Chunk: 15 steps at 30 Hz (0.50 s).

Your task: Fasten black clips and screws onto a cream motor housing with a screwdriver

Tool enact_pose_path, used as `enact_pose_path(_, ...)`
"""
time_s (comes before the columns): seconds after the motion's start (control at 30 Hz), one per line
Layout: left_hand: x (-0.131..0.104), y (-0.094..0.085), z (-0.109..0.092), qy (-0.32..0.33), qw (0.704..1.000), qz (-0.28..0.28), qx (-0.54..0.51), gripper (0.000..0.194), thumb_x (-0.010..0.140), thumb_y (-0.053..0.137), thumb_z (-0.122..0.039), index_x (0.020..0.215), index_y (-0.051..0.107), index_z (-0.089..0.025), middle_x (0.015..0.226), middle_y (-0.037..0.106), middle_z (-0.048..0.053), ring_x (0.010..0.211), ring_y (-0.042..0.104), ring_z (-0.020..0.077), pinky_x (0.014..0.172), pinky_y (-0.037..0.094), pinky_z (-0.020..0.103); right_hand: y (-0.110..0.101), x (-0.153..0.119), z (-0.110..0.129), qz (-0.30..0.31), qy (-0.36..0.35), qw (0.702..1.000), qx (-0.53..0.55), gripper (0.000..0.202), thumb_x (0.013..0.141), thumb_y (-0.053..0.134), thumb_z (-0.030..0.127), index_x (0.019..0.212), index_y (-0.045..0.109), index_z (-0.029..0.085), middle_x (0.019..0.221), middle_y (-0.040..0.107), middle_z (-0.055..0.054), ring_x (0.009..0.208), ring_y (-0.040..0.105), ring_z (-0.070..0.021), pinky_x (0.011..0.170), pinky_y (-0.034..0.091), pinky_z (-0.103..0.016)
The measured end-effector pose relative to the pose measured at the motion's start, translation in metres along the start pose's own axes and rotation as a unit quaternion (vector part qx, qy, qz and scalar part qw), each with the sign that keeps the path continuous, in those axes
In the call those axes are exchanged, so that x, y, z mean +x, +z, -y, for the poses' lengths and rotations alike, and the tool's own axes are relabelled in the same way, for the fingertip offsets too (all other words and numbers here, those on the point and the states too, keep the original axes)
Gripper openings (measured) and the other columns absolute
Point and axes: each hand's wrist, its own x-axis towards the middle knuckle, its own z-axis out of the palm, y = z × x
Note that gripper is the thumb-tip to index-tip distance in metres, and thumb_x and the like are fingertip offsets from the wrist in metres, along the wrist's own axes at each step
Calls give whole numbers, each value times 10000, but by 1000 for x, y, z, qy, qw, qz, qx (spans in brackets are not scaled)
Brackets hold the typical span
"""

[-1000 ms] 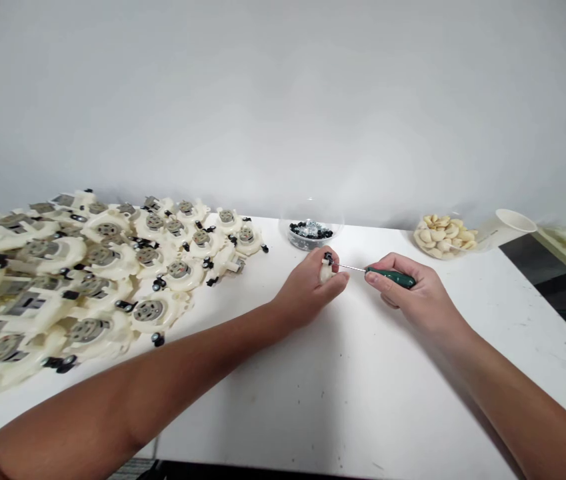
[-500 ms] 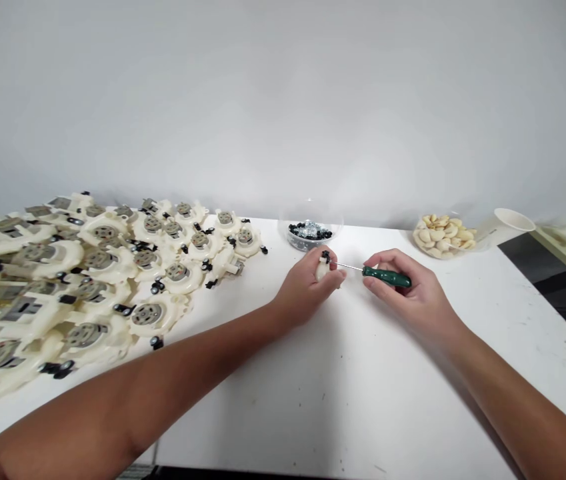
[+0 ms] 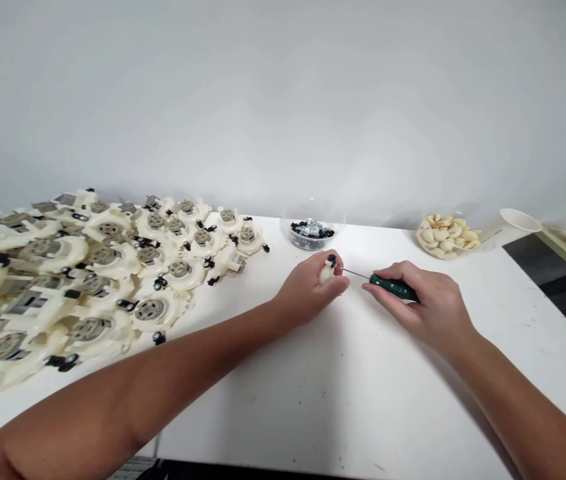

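Note:
Above the white table, my left hand (image 3: 307,287) is closed around a small cream plastic part (image 3: 327,272) with a black piece on its top. Most of that part is hidden by the fingers. My right hand (image 3: 427,303) grips the green handle of a screwdriver (image 3: 393,285). The thin metal shaft points left, its tip close to the cream part; whether it touches cannot be made out. Just behind my left hand stands a clear round tub (image 3: 307,241) of black and silvery small pieces.
Many cream plastic assemblies with grey motors (image 3: 150,310) cover the table's left side. At the back right, a clear container of cream rounded pieces (image 3: 447,235) sits beside a tilted white cup (image 3: 517,223). A grey wall (image 3: 283,100) rises behind the table (image 3: 273,400).
My right hand has shifted slightly right with the screwdriver, and the handle is now more tilted and more covered by the fingers. My left hand still holds the cream part.

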Motion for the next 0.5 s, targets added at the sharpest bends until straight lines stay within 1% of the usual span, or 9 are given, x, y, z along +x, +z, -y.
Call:
enact_pose_path(0.07,0,0,1,0,1000,4,1,92,907,587,-273,873,524,-216,781,575,-34,714,520,147,691,400,268,0,-1,3,-2,-2,1000,-13,142,949,715,331,928,627,222,757,755,-10,532,598,-128,536,437,-267)
enact_pose_path(0.13,0,0,2,-2,1000,3,3,93,916,581,-285,886,523,-220,774,575,-38,703,516,145,679,394,267,0,-2,6,1,14,1000,-7,152,951,707,346,917,624,223,725,733,-1,498,547,-118,514,416,-263)
enact_pose_path(0.2,-1,0,3,-2,1000,-1,9,97,922,581,-296,898,522,-222,771,576,-39,695,512,145,669,388,266,1,-2,10,8,53,998,22,172,947,702,366,892,619,226,715,713,5,503,516,-117,508,404,-259)
enact_pose_path(0.3,-2,0,3,0,1000,-6,17,114,924,588,-312,908,523,-220,770,571,-38,682,502,142,655,381,264,2,1,16,19,138,985,98,215,928,710,396,840,609,229,690,665,14,540,486,-123,520,393,-257)
enact_pose_path(0.4,-3,1,1,2,1000,-14,15,130,918,596,-320,907,519,-217,780,559,-36,669,484,137,650,384,259,2,6,21,35,234,954,186,285,897,734,448,783,600,224,594,531,44,529,409,-115,501,337,-254)
enact_pose_path(0.5,-4,2,0,6,1000,-24,16,135,910,605,-317,915,516,-216,801,555,-33,670,476,134,662,395,258,1,10,21,67,330,900,276,368,856,757,526,752,592,215,545,419,67,489,327,-95,459,245,-244)
